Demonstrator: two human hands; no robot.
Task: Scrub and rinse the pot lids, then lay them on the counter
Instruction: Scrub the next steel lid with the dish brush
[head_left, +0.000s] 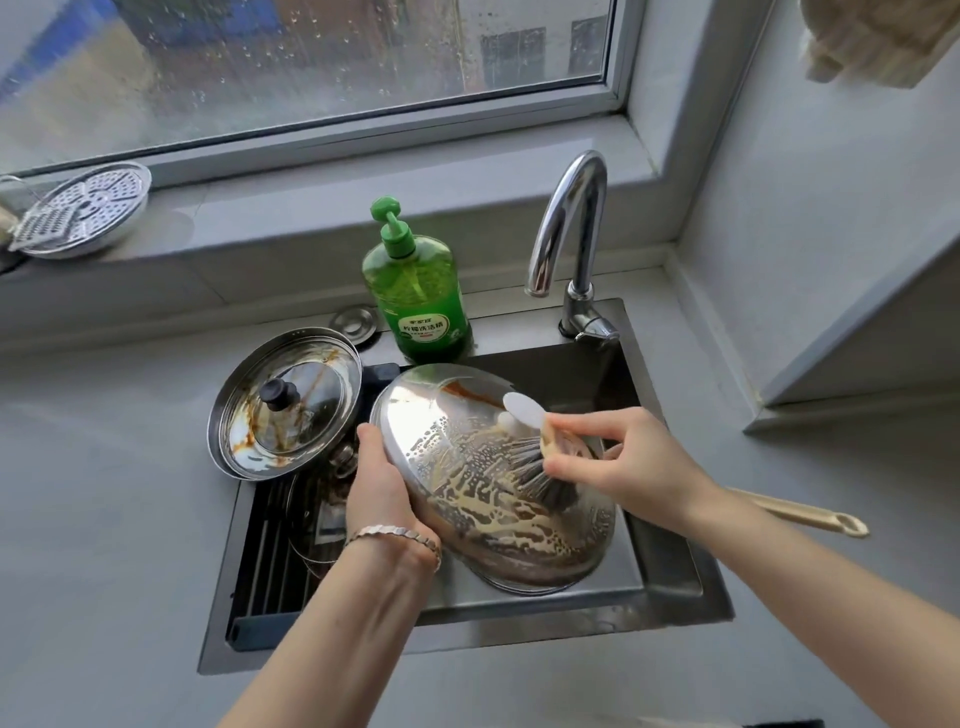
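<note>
A large steel pot lid (467, 499), streaked with brown foam, is held tilted over the sink (670, 587). My left hand (376, 488) grips its left rim. My right hand (628, 467) holds a long-handled brush (540, 467), whose dark bristles press on the lid's surface near its white knob. The brush's beige handle sticks out past my right forearm. A second lid (285, 402), steel-rimmed glass with a black knob and brown stains, leans at the sink's left edge. More steel ware lies under it, partly hidden.
A green dish soap bottle (418, 291) stands behind the sink, next to a chrome faucet (569, 223) with no water running. A perforated steel steamer plate (85, 210) rests on the window ledge. Grey counter (104, 493) runs left and right of the sink.
</note>
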